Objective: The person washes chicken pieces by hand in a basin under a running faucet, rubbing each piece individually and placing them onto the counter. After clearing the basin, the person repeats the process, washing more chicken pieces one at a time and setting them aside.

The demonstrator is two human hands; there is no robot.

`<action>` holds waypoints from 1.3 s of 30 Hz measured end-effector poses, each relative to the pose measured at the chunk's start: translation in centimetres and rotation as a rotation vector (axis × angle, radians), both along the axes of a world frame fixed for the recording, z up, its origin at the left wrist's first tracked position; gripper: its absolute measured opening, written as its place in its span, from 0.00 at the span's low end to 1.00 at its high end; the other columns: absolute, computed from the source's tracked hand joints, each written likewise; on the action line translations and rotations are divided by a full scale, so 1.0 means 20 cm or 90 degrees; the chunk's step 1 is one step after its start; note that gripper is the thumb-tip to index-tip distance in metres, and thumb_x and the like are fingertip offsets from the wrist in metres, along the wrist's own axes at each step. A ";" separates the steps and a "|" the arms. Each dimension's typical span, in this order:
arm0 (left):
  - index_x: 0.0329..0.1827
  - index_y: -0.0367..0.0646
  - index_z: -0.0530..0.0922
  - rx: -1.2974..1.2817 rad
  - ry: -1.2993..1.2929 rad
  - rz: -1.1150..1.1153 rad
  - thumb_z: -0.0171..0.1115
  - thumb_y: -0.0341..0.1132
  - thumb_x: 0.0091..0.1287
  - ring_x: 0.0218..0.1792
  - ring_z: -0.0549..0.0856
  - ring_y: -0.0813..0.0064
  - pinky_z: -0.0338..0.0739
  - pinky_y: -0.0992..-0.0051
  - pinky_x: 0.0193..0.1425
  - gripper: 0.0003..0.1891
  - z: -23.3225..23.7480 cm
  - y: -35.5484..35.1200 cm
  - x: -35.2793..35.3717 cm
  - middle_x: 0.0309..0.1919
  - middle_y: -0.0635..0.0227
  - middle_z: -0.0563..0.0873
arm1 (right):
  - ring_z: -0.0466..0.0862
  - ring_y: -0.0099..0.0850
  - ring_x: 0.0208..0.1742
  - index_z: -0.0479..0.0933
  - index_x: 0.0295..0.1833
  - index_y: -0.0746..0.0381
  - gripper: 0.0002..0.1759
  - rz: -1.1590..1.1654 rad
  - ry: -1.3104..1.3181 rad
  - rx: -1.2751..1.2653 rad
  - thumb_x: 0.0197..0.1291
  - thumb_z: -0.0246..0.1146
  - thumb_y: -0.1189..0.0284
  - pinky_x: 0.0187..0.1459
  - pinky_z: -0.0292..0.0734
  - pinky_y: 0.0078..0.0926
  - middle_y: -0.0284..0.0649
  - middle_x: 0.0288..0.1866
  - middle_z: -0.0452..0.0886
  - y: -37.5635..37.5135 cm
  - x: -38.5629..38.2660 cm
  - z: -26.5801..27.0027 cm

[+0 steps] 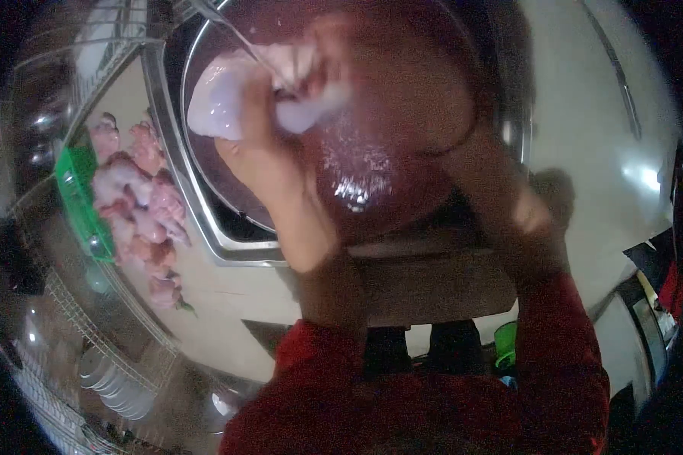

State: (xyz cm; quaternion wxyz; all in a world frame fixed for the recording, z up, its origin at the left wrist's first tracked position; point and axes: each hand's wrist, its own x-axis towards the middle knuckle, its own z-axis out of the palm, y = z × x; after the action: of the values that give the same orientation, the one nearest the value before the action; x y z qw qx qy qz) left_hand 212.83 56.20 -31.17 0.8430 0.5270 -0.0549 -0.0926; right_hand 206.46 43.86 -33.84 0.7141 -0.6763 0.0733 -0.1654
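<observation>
Your left hand (258, 148) is half curled, fingers bent round a glossy raw meat piece (214, 98), pale-skinned, lifted over the left side of a round basin (239, 214). The grip looks loose and cradling, which would suit something wet and slippery. Your right hand (341, 49) is at the meat's far end, fingers apparently bent in; blur and shadow hide how far they close, and you cannot tell whether they pinch it or only touch.

A thin bright line (239, 34) slants down towards the meat: tap spout or water, cannot tell. Holding the piece there probably puts it beneath the flow, with drips caught below.

Reddish liquid (391, 144) lies in the basin, which sits within a metal-edged sink (220, 246); that rim likely contains splashes. On the bench (231, 299) to your left, more meat pieces (140, 205) lie heaped beside a green container (82, 201), apart from the basin, presumably within easy left-hand reach.
</observation>
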 end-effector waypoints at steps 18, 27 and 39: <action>0.48 0.34 0.77 -0.060 0.166 0.047 0.67 0.34 0.65 0.15 0.78 0.72 0.67 0.76 0.12 0.14 0.07 0.03 0.03 0.26 0.59 0.83 | 0.83 0.31 0.40 0.76 0.56 0.66 0.17 0.022 0.034 -0.060 0.72 0.58 0.64 0.46 0.79 0.31 0.41 0.41 0.84 0.06 0.03 0.08; 0.53 0.35 0.77 0.180 -0.034 0.014 0.71 0.30 0.62 0.27 0.83 0.76 0.77 0.78 0.22 0.18 0.03 0.04 0.03 0.34 0.59 0.86 | 0.84 0.26 0.32 0.78 0.48 0.66 0.13 -0.009 0.069 0.212 0.69 0.61 0.67 0.34 0.81 0.24 0.39 0.36 0.85 0.07 0.00 0.18; 0.53 0.32 0.78 0.015 0.102 0.058 0.70 0.27 0.62 0.34 0.87 0.71 0.86 0.73 0.33 0.17 0.04 0.02 0.02 0.40 0.59 0.86 | 0.81 0.20 0.28 0.81 0.46 0.63 0.12 -0.097 -0.043 -0.001 0.67 0.64 0.65 0.30 0.79 0.21 0.35 0.32 0.84 0.07 0.03 0.08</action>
State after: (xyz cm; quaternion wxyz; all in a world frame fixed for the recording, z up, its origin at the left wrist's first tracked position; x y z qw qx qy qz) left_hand 213.18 56.56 -30.38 0.8418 0.5297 0.0381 -0.0967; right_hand 207.09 45.17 -32.23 0.7008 -0.6634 0.1003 -0.2424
